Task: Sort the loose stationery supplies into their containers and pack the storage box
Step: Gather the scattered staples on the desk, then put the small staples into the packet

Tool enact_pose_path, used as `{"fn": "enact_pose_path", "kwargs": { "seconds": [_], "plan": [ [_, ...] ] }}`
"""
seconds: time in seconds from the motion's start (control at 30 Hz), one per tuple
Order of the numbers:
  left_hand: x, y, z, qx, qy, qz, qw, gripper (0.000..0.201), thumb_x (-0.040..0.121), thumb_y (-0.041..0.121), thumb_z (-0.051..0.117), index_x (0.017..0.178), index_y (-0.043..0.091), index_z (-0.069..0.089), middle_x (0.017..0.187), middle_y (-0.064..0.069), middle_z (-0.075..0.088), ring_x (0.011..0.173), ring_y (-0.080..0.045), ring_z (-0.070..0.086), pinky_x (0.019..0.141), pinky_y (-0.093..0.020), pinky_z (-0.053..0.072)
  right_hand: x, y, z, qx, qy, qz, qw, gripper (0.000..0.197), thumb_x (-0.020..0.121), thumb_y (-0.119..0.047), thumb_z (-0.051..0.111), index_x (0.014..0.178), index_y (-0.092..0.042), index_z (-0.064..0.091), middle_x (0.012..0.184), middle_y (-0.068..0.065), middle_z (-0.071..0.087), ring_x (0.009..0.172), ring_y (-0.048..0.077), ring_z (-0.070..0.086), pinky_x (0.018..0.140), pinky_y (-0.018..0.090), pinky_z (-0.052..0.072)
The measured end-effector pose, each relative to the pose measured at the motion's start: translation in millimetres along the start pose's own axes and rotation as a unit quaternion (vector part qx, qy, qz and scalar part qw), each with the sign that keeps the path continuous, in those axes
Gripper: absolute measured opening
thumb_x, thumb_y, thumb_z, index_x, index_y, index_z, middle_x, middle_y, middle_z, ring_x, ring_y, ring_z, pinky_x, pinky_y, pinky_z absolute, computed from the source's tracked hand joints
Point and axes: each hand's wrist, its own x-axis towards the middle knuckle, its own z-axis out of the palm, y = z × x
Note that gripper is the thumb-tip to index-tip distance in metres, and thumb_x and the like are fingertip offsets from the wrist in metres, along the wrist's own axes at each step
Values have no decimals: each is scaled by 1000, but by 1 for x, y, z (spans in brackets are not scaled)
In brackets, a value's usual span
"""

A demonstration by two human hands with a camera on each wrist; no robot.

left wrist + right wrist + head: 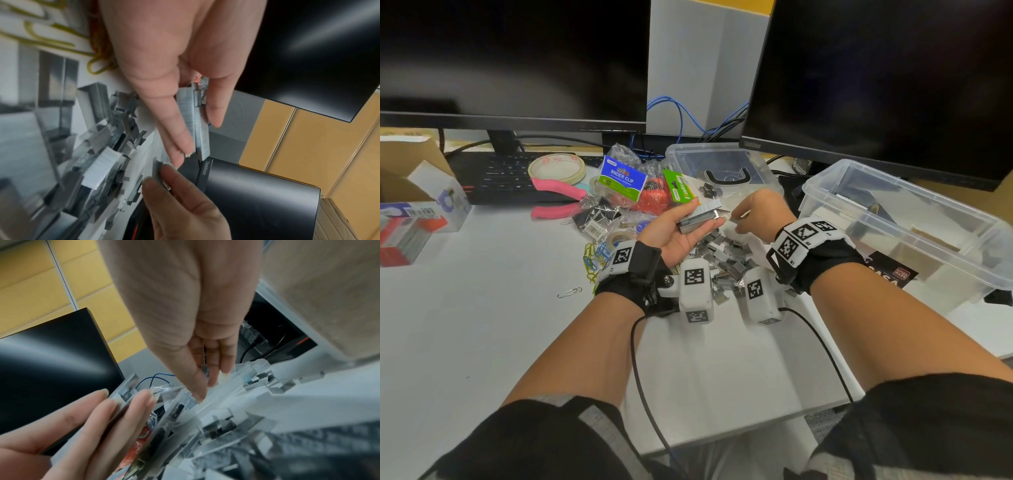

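Observation:
My left hand (pixel 705 216) is turned palm up above the desk, its thumb and fingers gripping a stack of grey staple strips (pixel 697 219); the left wrist view shows the stack (pixel 197 123) held between thumb and fingers. My right hand (pixel 743 217) reaches in beside the left fingertips and pinches one staple strip (pixel 158 168) by its end. A pile of loose staple strips (pixel 726 260) lies on the desk under both hands. The clear storage box (pixel 893 222) stands to the right.
A second clear container (pixel 722 164) sits behind the hands. To the left lie a binder clip bag (pixel 623 178), coloured paper clips (pixel 595 257), a tape roll (pixel 556 168), pink pliers (pixel 558 198) and a keyboard (pixel 500 174). Two monitors stand behind; a cardboard box (pixel 407 171) is at far left.

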Motion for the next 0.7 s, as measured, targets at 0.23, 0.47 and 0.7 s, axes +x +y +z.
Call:
{"fn": "enact_pose_path", "kwargs": {
  "seconds": [0.23,0.47,0.7],
  "plan": [
    [1,-1,0,-2,9,6,1000,17,95,11,51,94,-5,57,92,-28,66,71,-39,69,59,-29,59,-9,5,-1,194,154,-12,969,24,94,-6,49,112,-5,65,100,9,67,83,15,62,64,8,44],
    [-2,-2,3,-1,14,14,1000,26,95,12,51,116,-4,52,111,-28,59,83,-39,67,53,-30,57,-16,-2,2,375,188,-28,907,18,92,-14,56,110,-10,58,82,-2,61,70,4,59,68,14,48],
    [-9,-5,10,45,-35,18,998,22,98,12,45,103,-6,57,90,-18,68,92,-29,65,59,-23,56,-18,-14,12,342,123,-73,929,9,83,-15,69,81,-21,63,78,-8,55,67,4,49,65,18,42]
  ]
}}
